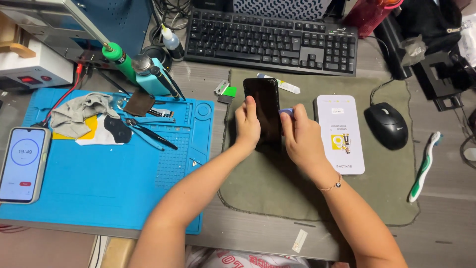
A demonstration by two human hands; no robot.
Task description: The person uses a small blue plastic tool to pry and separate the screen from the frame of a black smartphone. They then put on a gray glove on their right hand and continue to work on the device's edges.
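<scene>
A black smartphone (264, 106) lies screen up on an olive-green cloth mat (317, 198). My left hand (247, 126) rests on the phone's left edge and steadies it, thumb along the side. At the phone's right edge, my right hand (300, 139) pinches a small blue-violet tool (286, 113) between its fingertips. A white flat package (340, 133) lies just right of my right hand.
A blue silicone work mat (99, 173) at left holds a grey cloth (79, 115), tweezers (148, 131) and small parts. A phone showing a timer (22, 164) lies on its left edge. Keyboard (272, 39) at back, mouse (386, 125) and toothbrush (424, 168) at right.
</scene>
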